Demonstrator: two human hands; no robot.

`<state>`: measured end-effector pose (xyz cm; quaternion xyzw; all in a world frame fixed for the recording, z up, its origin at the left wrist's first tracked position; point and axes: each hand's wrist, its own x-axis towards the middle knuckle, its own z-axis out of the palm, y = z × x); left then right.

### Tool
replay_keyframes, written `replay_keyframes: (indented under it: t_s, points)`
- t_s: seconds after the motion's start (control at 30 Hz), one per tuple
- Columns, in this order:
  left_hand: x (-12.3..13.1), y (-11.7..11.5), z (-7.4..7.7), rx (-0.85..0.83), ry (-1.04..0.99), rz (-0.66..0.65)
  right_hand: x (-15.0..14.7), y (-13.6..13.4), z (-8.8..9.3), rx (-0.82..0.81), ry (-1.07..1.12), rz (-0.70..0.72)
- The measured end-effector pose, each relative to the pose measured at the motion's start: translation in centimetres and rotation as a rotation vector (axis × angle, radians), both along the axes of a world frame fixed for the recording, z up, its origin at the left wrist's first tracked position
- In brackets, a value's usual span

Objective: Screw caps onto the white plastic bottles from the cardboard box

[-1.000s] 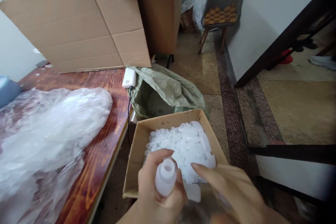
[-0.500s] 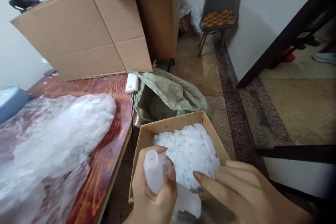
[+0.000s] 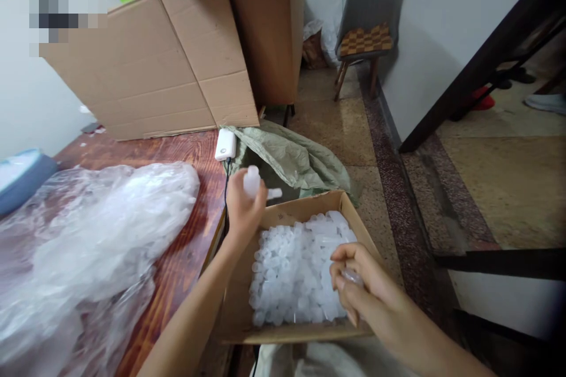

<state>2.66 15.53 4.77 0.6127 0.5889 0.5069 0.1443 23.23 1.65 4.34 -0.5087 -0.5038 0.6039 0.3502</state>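
My left hand [image 3: 241,209] is stretched forward over the far left corner of an open cardboard box [image 3: 283,212], closed around a small translucent white plastic bottle [image 3: 254,182] held above the green sack [image 3: 292,156]. The box is full of small translucent plastic caps [image 3: 296,271]. My right hand [image 3: 360,285] hovers over the box's right side with its fingers curled round one small clear piece, apparently one of the caps.
A wooden table [image 3: 177,247] on the left carries a heap of clear plastic bags [image 3: 88,230], a white power bank [image 3: 225,144] with a cable, and large flattened cartons [image 3: 145,70]. A grey chair [image 3: 365,23] stands far back on the stone floor.
My left hand has carried the bottle from close in front of me forward and up, out over the sack. My right hand has closed its fingers round a small piece over the box.
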Motion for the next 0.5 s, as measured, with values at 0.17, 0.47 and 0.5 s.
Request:
replay_keyframes:
  t_s: [0.17, 0.47, 0.5]
  points:
    - [-1.2, -0.3, 0.1, -0.165, -0.089, -0.115, 1.1, -0.6, -0.4, -0.134, 0.028, -0.019]
    - [1.7, -10.4, 3.0, -0.732, -0.413, -0.413, 0.6, 0.2, 0.5, -0.025, 0.122, -0.276]
    - [2.1, -10.9, 3.1, -0.746, -0.456, -0.439, 0.5, 0.2, 0.8, -0.003, 0.151, -0.284]
